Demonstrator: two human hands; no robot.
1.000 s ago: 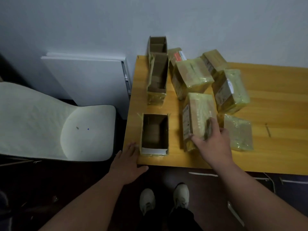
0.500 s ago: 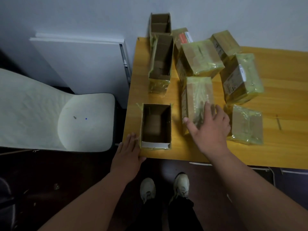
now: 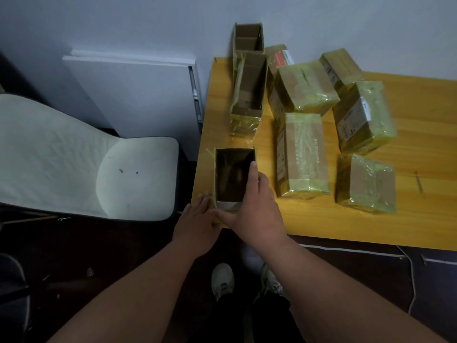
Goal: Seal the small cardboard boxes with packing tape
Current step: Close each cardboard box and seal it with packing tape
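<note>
At the bench's seven-o'clock corner, the open box sits by the edge. Right hand curls over its wall; left hand lies flat alongside. A careless tug could drop it.

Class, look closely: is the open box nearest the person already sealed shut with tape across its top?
No. The nearest open box shows its dark inside, with the right hand on its rim and the left hand beside it.

Dim, soft-focus view, floor in shadow, wide-angle bending at edges
</note>
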